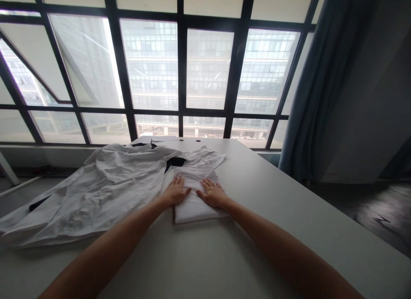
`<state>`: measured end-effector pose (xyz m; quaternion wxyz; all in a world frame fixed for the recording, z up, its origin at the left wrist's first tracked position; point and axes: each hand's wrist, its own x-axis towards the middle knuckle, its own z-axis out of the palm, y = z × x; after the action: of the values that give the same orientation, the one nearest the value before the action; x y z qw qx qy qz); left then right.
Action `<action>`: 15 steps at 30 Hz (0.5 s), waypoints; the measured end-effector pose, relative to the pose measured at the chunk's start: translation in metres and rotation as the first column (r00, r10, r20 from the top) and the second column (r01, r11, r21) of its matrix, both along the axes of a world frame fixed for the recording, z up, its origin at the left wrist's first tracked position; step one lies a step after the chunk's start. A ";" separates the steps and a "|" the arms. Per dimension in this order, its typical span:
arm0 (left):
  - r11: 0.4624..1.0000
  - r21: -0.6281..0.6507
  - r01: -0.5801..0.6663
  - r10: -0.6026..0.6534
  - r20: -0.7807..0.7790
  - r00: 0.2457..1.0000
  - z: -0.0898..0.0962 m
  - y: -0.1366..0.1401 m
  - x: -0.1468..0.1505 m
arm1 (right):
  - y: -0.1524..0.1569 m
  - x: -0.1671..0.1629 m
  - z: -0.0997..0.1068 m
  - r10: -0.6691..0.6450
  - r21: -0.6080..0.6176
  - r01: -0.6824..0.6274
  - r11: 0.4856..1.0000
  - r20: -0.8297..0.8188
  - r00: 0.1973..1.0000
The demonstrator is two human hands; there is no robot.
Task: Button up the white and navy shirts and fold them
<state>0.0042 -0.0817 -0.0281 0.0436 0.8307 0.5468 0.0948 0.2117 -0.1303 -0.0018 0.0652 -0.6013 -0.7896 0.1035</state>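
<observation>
A white garment folded into a flat bundle (195, 211) lies on the white table (257, 192) in front of me. On its left part rests my left hand (176, 192), palm down with the fingers stretched forward. My right hand (212, 193) presses flat on the right part in the same way, thumb pointing inward. Neither hand grips anything. Beyond the hands the cloth looks looser, with a wrinkled white part (207, 155) spread at the far end. A dark patch (175, 162) shows beside it.
Left of the bundle a large heap of crumpled white cloth (118, 179) spreads across the table and past its left side. Windows with black frames (181, 67) stand behind the table. A blue-grey curtain (308, 119) hangs at the right.
</observation>
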 end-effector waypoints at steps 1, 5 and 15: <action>0.999 -0.036 0.015 -0.016 -0.007 1.000 0.003 -0.008 0.000 | 0.001 0.010 0.001 0.004 -0.005 -0.004 1.000 0.009 1.000; 0.990 -0.109 0.093 -0.098 -0.038 0.994 0.014 -0.035 0.007 | 0.002 0.041 0.010 -0.043 -0.007 0.044 0.999 0.063 0.997; 0.967 -0.108 0.230 -0.234 -0.023 0.972 0.021 -0.019 0.043 | -0.039 -0.015 0.011 -0.037 -0.051 0.036 0.998 -0.009 0.999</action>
<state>0.0474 -0.1009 -0.0076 0.0880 0.8871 0.4507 0.0458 0.1963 -0.1695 0.0091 0.0559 -0.6165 -0.7753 0.1254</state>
